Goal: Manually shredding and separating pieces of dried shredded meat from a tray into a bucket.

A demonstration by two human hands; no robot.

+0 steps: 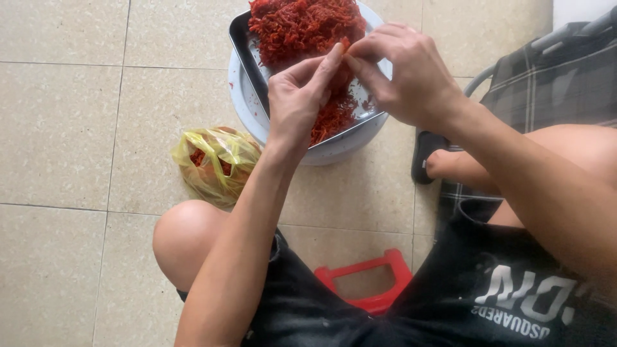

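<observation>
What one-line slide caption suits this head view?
Both hands, left hand and right hand, pinch a red shred above a metal tray.

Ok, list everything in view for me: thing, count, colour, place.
Shredded strands: one heap, red, in tray.
Tray: one, metal, on basin.
Basin: one, pale, on tiled floor.
Plastic bag: one, yellow, left of basin.
Stool: one, red, between the legs.
Sandal: one, dark, right of basin.
Small piece: one, red-orange, pinched between both hands.
Left hand: over tray.
Right hand: over tray.
</observation>
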